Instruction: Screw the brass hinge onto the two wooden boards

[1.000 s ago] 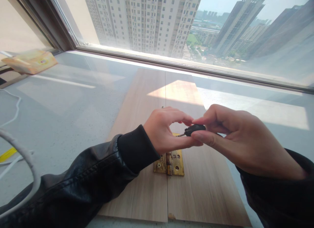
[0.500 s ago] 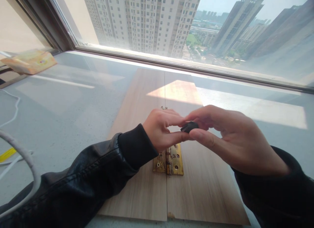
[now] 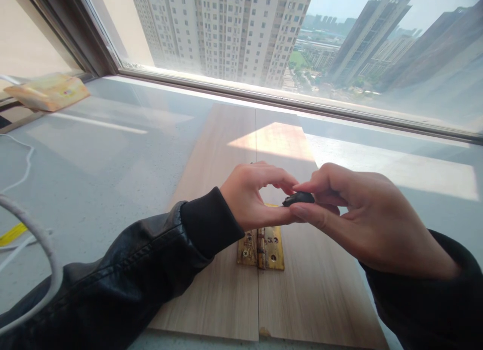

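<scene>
Two light wooden boards [image 3: 317, 289] lie side by side on a grey sill, joined by a brass hinge [image 3: 261, 247] with screws in its leaves. Above the hinge, my right hand [image 3: 358, 219] pinches a small black object [image 3: 298, 198] between thumb and fingers. My left hand [image 3: 254, 196] is curled, its thumb and forefinger tips meeting at the left end of that black object. Whatever sits between the left fingertips is hidden. Both arms wear black leather sleeves.
A large window [image 3: 264, 38] runs along the back of the grey sill [image 3: 113, 154]. A yellow-orange packet [image 3: 47, 91] lies at the far left. White cables [image 3: 33, 229] and a yellow strip [image 3: 11, 235] lie at the left edge.
A thin metal tip that showed at the left of the black object one second ago is hidden now. Both hands have shifted slightly and stay together above the hinge.
</scene>
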The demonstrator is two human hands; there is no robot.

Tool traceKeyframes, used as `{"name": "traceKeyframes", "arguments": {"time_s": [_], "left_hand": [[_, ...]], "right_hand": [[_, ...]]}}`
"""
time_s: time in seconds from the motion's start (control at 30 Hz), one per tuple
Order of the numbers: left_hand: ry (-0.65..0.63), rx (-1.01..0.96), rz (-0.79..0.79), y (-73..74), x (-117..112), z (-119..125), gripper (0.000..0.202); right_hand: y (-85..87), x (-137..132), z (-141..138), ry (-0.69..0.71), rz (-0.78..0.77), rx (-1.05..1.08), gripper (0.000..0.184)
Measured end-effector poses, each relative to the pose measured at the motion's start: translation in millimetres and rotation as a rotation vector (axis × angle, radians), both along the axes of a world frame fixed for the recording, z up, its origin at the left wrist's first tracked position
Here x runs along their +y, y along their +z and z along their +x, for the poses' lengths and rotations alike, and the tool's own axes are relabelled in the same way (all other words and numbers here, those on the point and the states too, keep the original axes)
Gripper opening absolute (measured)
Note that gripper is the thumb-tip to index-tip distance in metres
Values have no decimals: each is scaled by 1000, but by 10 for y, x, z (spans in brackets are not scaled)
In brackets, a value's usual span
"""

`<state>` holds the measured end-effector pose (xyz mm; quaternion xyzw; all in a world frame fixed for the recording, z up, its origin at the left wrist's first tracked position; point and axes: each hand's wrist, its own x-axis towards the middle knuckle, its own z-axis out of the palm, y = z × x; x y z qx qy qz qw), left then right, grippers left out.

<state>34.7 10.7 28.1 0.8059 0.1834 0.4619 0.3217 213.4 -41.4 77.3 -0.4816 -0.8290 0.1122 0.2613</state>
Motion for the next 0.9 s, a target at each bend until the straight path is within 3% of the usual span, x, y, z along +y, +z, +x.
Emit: {"name": "traceKeyframes", "arguments": {"time_s": [0.33,0.5,0.6,0.7,0.77,0.9], "left_hand": [[164,-14,77,-18,-121,96,9],[5,-30,-24,-54,-84,67,9],[-91,-52,-67,-84,-31,43,13],[-202,-79,-70,-100,12,35,14],[-277,-66,-98,-101,31,32,13],[-348,-15,-150,-101,47,22,13]], "right_hand": [[-69,-25,-102,-127,335,-87,27],[-66,-3,-118,-132,398,-75,36],[-15,-2,-107,-54,299,-44,31],[61,-13,-68,95,110,7,18],[103,-16,-27,185,-12,44,19],[117,1,68,212,-154,81,16]]}}
